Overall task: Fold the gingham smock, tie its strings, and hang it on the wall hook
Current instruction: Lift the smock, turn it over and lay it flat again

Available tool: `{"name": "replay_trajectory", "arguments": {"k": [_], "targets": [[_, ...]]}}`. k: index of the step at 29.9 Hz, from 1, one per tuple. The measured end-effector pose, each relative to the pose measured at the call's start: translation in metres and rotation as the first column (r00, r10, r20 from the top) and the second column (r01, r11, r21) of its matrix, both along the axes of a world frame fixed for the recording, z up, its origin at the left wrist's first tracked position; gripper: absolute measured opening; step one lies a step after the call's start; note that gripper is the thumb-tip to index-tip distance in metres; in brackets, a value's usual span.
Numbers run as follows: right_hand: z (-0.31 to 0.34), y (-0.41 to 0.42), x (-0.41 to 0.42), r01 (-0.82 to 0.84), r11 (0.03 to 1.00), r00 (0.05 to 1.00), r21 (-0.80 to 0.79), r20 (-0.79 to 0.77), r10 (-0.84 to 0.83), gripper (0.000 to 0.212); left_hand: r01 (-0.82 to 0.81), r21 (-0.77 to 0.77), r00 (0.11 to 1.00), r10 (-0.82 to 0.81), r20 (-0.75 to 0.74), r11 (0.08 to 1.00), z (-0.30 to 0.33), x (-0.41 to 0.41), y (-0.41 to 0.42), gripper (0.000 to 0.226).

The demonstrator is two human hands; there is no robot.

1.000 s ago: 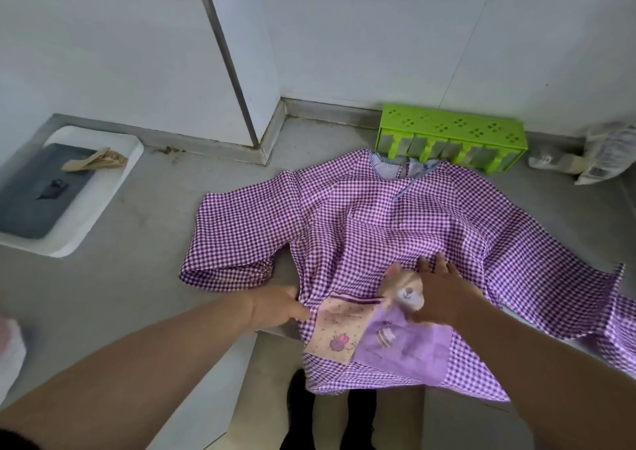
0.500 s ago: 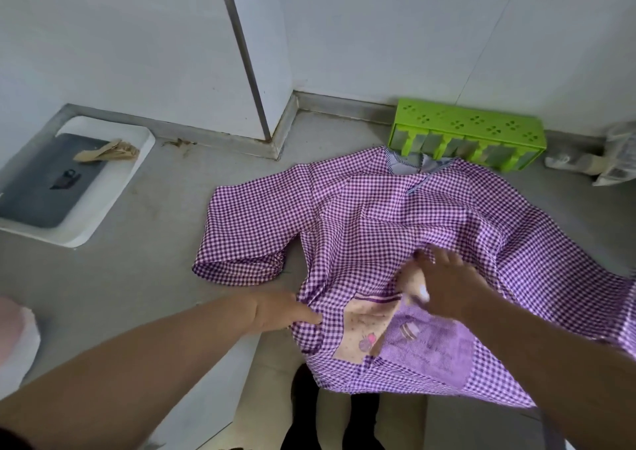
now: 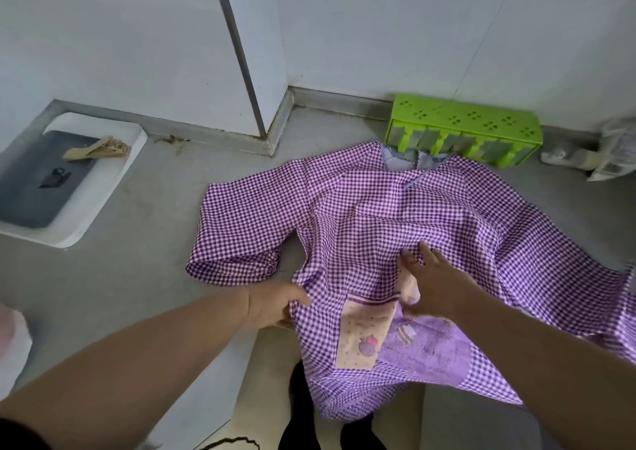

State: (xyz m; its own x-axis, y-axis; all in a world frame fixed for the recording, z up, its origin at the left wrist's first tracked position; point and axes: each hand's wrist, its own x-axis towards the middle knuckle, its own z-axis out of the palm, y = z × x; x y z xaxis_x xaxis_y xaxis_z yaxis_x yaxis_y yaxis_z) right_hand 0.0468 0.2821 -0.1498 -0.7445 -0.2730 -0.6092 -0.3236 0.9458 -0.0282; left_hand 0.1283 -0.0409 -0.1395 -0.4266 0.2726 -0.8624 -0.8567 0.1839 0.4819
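Observation:
The purple gingham smock (image 3: 385,215) lies spread front-up on the grey counter (image 3: 144,277), its hem hanging over the front edge. Its left sleeve is folded back; the right sleeve runs off to the right. A patchwork pocket (image 3: 395,339) sits low on the front. My left hand (image 3: 275,305) grips the smock's left side edge near the counter's front. My right hand (image 3: 437,284) lies flat with fingers spread on the cloth just above the pocket. No strings or wall hook are visible.
A green perforated plastic rack (image 3: 464,129) stands against the back wall behind the collar. A white tray (image 3: 86,215) holding a dark pad and a paper scrap sits at the left. Crumpled plastic packaging (image 3: 599,157) lies at the far right. A wall corner (image 3: 272,119) juts in behind.
My right hand slid up the smock's front, from the pocket to the cloth above it. The left hand kept its grip on the side edge. The camera view shifted slightly.

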Motion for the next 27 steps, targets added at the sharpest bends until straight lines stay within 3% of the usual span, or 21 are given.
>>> {"name": "replay_trajectory", "arguments": {"k": [2,5,6,8,10,12,14,17,19,21,22,25,27], "targets": [[0.004,0.001,0.001,-0.012,1.000,1.000,-0.006,-0.002,0.012,0.128,-0.060,0.053,0.997,0.057,0.060,0.997,0.008,0.001,0.008,0.029],[0.006,0.003,-0.001,-0.005,1.000,1.000,-0.007,0.008,0.005,0.129,0.323,0.034,0.943,-0.324,0.069,0.946,0.015,0.007,0.014,0.025],[0.007,0.003,-0.002,0.001,1.000,1.000,-0.001,0.008,-0.001,0.130,0.504,-0.011,0.861,-0.502,0.082,0.863,0.013,0.008,0.013,0.033],[0.007,0.002,-0.002,0.008,1.000,1.000,0.012,0.003,-0.008,0.132,0.789,-0.120,0.614,-0.776,0.143,0.602,0.008,0.009,0.008,0.049],[0.008,0.001,-0.003,0.011,1.000,1.000,0.019,0.002,-0.011,0.132,0.883,-0.211,0.466,-0.833,0.297,0.419,0.010,0.008,0.000,0.058],[0.010,0.000,-0.002,0.014,1.000,1.000,0.022,-0.002,-0.014,0.131,0.878,-0.267,0.475,-0.794,0.380,0.397,0.021,0.004,-0.010,0.057],[0.012,-0.001,-0.002,0.012,1.000,1.000,0.026,-0.005,-0.012,0.132,0.809,-0.351,0.581,-0.729,0.362,0.471,0.024,-0.005,-0.021,0.069],[0.013,-0.004,-0.002,0.006,1.000,1.000,0.018,-0.017,-0.006,0.126,0.473,-0.642,0.814,-0.577,0.057,0.604,0.017,-0.021,-0.029,0.080],[0.012,-0.006,0.000,-0.009,1.000,0.998,-0.028,-0.059,0.007,0.114,0.196,-0.722,0.871,-0.455,-0.183,0.664,0.008,-0.032,-0.028,0.063],[0.010,-0.008,0.006,-0.029,0.997,0.997,-0.071,-0.073,0.024,0.104,0.106,-0.706,0.872,-0.407,-0.273,0.701,0.002,-0.039,-0.023,0.066],[0.008,-0.009,0.009,-0.035,0.996,0.997,-0.081,-0.066,0.029,0.101,0.119,-0.741,0.855,-0.448,-0.263,0.661,-0.001,-0.042,-0.021,0.072],[0.006,-0.009,0.014,-0.001,0.994,0.998,-0.110,-0.061,-0.006,0.085,0.201,-0.897,0.726,-0.674,-0.134,0.394,-0.010,-0.050,-0.030,0.080],[0.009,-0.009,0.012,0.072,0.987,0.995,-0.146,-0.064,-0.082,0.071,0.193,-0.929,0.713,-0.695,-0.088,0.316,-0.014,-0.056,-0.049,0.084]]}}
